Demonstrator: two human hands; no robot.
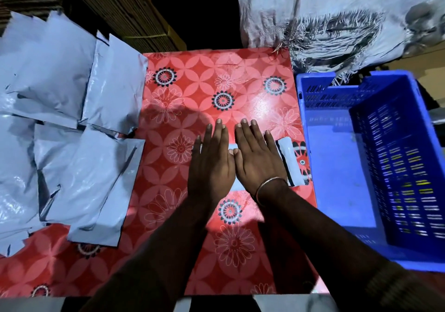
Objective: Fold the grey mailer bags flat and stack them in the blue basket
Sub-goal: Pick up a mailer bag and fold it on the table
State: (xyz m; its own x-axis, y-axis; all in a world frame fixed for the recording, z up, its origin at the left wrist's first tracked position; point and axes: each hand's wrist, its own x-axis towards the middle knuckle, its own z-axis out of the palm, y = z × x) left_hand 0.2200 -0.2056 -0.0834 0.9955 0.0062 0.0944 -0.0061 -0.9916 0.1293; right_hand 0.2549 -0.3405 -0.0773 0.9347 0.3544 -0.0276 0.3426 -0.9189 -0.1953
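Note:
Both of my hands lie flat, side by side, on a folded grey mailer bag (287, 160) in the middle of the red flowered table (192, 75). My left hand (212, 160) and my right hand (257, 157) press it down with straight fingers. Most of the bag is hidden under the palms; only its right end and small strips show. A heap of unfolded grey mailer bags (62, 124) covers the table's left side. The blue basket (337, 167) stands at the right, and I see no bags inside it.
A large grey-white sack with frayed threads (337, 18) lies behind the basket. Stacked corrugated cardboard (115, 6) stands at the back left. The table's front edge runs along the bottom of the view.

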